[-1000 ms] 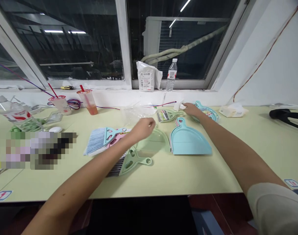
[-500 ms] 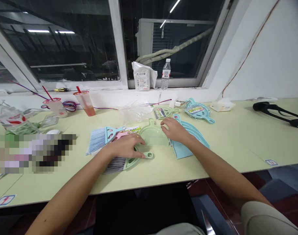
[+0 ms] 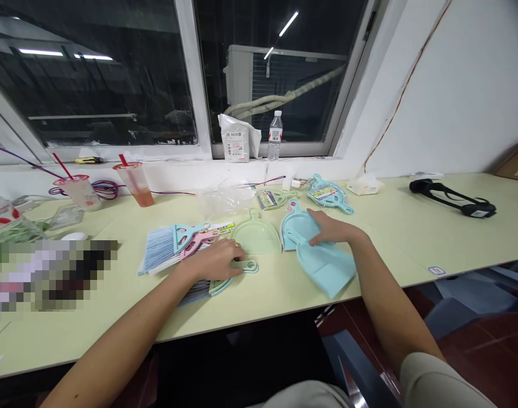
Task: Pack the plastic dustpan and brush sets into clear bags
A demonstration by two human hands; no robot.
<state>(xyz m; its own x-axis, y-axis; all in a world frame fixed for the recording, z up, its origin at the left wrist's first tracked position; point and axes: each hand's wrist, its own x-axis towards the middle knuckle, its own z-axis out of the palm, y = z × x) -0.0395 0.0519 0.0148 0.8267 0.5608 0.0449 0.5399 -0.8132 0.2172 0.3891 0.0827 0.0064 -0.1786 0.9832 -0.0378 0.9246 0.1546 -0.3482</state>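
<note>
My left hand [image 3: 216, 260] is closed over the handle of a green hand brush [image 3: 250, 266], whose bristles lie partly under my wrist. A blue edge shows beneath that brush. My right hand [image 3: 329, 228] grips a light blue dustpan [image 3: 327, 266] by its side, tilted with its wide lip toward the table's front edge. Behind it lies another blue dustpan [image 3: 299, 221], partly covered. Between my hands rests a green dustpan [image 3: 254, 237]. Left of them, a blue hand brush [image 3: 161, 243] and a pink hand brush [image 3: 198, 243] overlap.
Behind are wrapped green [image 3: 274, 198] and blue [image 3: 329, 194] brush sets and a clear plastic bag [image 3: 225, 199]. Two drink cups [image 3: 138, 186] stand at the back left. A water bottle [image 3: 275, 136] is on the sill. A black strap-like device [image 3: 450, 198] lies right.
My right hand has taken hold of the top blue dustpan and swung its lip toward me, uncovering another beneath. My left hand's fingers have closed on the green brush handle. The view has shifted right.
</note>
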